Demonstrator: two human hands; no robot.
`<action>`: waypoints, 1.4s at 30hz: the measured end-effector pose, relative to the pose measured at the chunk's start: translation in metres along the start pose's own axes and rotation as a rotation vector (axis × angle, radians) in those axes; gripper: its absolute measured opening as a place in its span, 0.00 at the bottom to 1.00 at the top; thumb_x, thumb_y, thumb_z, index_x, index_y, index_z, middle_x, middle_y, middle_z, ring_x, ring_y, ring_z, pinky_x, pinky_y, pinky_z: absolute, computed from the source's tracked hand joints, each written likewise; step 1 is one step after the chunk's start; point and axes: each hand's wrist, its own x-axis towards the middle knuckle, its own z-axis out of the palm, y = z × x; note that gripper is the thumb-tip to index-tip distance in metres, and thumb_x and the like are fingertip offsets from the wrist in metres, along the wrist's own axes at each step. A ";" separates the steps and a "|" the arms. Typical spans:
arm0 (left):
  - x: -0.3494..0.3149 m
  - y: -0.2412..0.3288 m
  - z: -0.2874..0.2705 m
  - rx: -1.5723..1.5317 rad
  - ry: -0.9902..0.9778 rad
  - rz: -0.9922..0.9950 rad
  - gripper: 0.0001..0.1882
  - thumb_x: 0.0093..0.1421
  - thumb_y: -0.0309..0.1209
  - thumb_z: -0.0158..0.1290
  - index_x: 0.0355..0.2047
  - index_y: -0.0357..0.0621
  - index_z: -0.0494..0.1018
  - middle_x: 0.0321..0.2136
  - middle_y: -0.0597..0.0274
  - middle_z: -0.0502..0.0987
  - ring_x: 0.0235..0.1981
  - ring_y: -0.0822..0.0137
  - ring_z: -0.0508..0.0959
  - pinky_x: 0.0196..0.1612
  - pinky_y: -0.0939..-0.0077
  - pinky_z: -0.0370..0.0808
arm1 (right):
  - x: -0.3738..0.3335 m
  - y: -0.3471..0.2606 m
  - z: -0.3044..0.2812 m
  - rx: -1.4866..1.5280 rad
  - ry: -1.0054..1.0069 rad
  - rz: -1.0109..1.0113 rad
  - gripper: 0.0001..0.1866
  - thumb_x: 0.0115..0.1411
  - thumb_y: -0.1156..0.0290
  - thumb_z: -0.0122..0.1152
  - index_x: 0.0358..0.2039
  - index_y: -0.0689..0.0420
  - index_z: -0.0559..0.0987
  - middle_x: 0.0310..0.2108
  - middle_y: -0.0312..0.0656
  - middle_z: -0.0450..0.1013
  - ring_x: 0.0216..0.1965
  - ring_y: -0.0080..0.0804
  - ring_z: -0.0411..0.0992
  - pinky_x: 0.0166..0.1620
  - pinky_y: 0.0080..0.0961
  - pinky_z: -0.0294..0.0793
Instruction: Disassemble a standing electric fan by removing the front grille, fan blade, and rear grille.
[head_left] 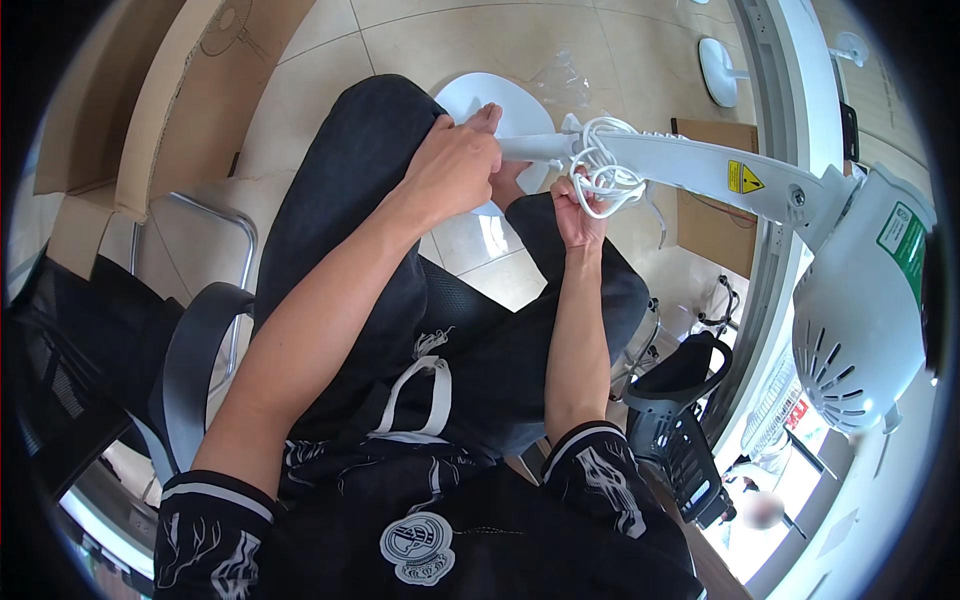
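Note:
A white stand fan lies sideways across my knees, its pole pointing left and its motor housing at the right. My left hand is closed around the pole's left end, above a round white disc-shaped base near the floor. Whether pole and base are joined is hidden behind the hand. In my right hand, the fingers pinch a coiled white power cord, which hangs against the fan's neck. A yellow warning label marks that neck.
An opened cardboard box stands at the left, beside a black chair. Clear plastic wrap lies on the tiled floor. Another white base is at the far right. A white-edged table runs along the right, with a black chair nearby.

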 end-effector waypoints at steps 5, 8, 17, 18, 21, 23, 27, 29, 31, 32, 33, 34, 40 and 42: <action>0.002 0.006 0.001 -0.011 0.011 0.005 0.09 0.43 0.18 0.55 0.27 0.38 0.81 0.58 0.42 0.69 0.59 0.59 0.71 0.50 0.65 0.66 | 0.000 -0.013 -0.015 -0.145 -0.051 -0.015 0.14 0.59 0.62 0.65 0.34 0.59 0.74 0.25 0.31 0.65 0.23 0.21 0.56 0.38 0.26 0.65; 0.000 0.003 -0.004 0.008 0.009 -0.007 0.13 0.44 0.18 0.54 0.32 0.38 0.81 0.57 0.44 0.70 0.54 0.58 0.75 0.49 0.65 0.66 | 0.003 -0.009 -0.017 -0.230 0.025 -0.057 0.12 0.61 0.61 0.64 0.34 0.55 0.74 0.25 0.29 0.64 0.23 0.20 0.57 0.39 0.27 0.66; 0.001 0.012 -0.001 -0.083 0.212 0.098 0.30 0.45 0.20 0.54 0.53 0.40 0.72 0.52 0.46 0.74 0.42 0.54 0.78 0.46 0.65 0.69 | -0.010 -0.001 0.001 -0.377 0.177 -0.112 0.08 0.66 0.65 0.56 0.41 0.54 0.75 0.31 0.31 0.70 0.33 0.22 0.68 0.42 0.27 0.71; 0.003 0.023 -0.003 -0.270 0.396 0.171 0.30 0.45 0.21 0.56 0.53 0.40 0.71 0.49 0.48 0.76 0.42 0.54 0.78 0.45 0.64 0.71 | -0.007 -0.015 -0.013 -0.418 0.013 -0.059 0.08 0.66 0.69 0.52 0.42 0.57 0.75 0.32 0.33 0.72 0.33 0.23 0.70 0.43 0.24 0.72; 0.012 0.079 -0.021 -0.571 0.377 0.322 0.27 0.45 0.24 0.59 0.49 0.37 0.72 0.44 0.53 0.77 0.42 0.55 0.78 0.42 0.63 0.75 | -0.004 -0.028 -0.002 -0.524 0.120 0.084 0.08 0.65 0.71 0.51 0.42 0.59 0.75 0.32 0.33 0.72 0.34 0.24 0.70 0.44 0.26 0.72; 0.031 0.115 -0.025 -0.573 0.264 0.382 0.27 0.44 0.27 0.62 0.48 0.37 0.73 0.42 0.53 0.78 0.41 0.58 0.78 0.41 0.63 0.75 | 0.017 -0.060 -0.053 -0.436 -0.039 0.127 0.12 0.66 0.66 0.53 0.44 0.60 0.75 0.34 0.37 0.75 0.34 0.28 0.73 0.45 0.40 0.76; 0.068 0.134 -0.016 -0.202 0.029 0.121 0.25 0.46 0.40 0.69 0.39 0.35 0.77 0.35 0.54 0.80 0.37 0.62 0.79 0.41 0.66 0.74 | 0.001 -0.060 0.001 -0.756 -0.095 0.183 0.12 0.66 0.62 0.56 0.39 0.59 0.79 0.28 0.30 0.72 0.30 0.20 0.70 0.44 0.30 0.77; 0.096 0.148 0.004 -0.335 0.261 0.280 0.27 0.42 0.41 0.74 0.33 0.31 0.78 0.31 0.53 0.81 0.37 0.67 0.80 0.43 0.72 0.75 | 0.014 -0.068 -0.028 -0.756 -0.100 0.189 0.14 0.65 0.61 0.56 0.37 0.59 0.82 0.25 0.29 0.71 0.29 0.18 0.68 0.44 0.26 0.77; 0.103 0.174 -0.001 -0.161 0.373 0.225 0.21 0.42 0.35 0.74 0.30 0.31 0.79 0.27 0.55 0.82 0.30 0.65 0.82 0.40 0.74 0.77 | 0.017 -0.061 -0.030 -0.760 -0.112 0.158 0.12 0.61 0.65 0.62 0.39 0.61 0.82 0.36 0.37 0.78 0.35 0.24 0.75 0.42 0.25 0.76; 0.102 0.179 -0.003 -0.282 0.285 0.222 0.20 0.43 0.33 0.73 0.30 0.31 0.79 0.28 0.55 0.82 0.30 0.66 0.82 0.39 0.74 0.77 | 0.015 -0.061 -0.032 -0.729 -0.098 0.138 0.12 0.61 0.65 0.62 0.39 0.61 0.82 0.36 0.37 0.78 0.35 0.24 0.75 0.42 0.25 0.76; 0.100 0.182 -0.011 -0.392 0.207 0.210 0.20 0.43 0.32 0.73 0.31 0.30 0.79 0.29 0.55 0.82 0.30 0.67 0.82 0.38 0.74 0.77 | 0.016 -0.059 -0.028 -0.770 -0.098 0.122 0.11 0.61 0.66 0.62 0.37 0.61 0.83 0.34 0.36 0.78 0.35 0.23 0.75 0.41 0.24 0.77; 0.102 0.184 -0.015 -0.374 0.183 0.216 0.20 0.43 0.32 0.73 0.31 0.30 0.79 0.29 0.55 0.82 0.30 0.67 0.82 0.38 0.74 0.77 | 0.014 -0.058 -0.029 -0.814 -0.087 0.111 0.10 0.60 0.67 0.62 0.35 0.60 0.84 0.32 0.35 0.78 0.34 0.23 0.74 0.39 0.24 0.77; 0.115 0.172 -0.029 -0.251 0.061 0.307 0.22 0.41 0.27 0.73 0.35 0.29 0.78 0.33 0.54 0.82 0.33 0.67 0.82 0.40 0.73 0.78 | 0.011 -0.054 -0.017 -0.865 -0.017 0.065 0.09 0.53 0.67 0.68 0.28 0.60 0.85 0.31 0.41 0.77 0.32 0.27 0.74 0.34 0.29 0.80; 0.119 0.162 -0.035 -0.297 0.030 0.326 0.22 0.41 0.25 0.72 0.37 0.30 0.77 0.33 0.55 0.82 0.33 0.67 0.82 0.41 0.73 0.79 | 0.003 -0.052 0.002 -0.979 0.062 0.008 0.10 0.52 0.67 0.67 0.27 0.62 0.84 0.29 0.44 0.78 0.31 0.31 0.76 0.34 0.31 0.80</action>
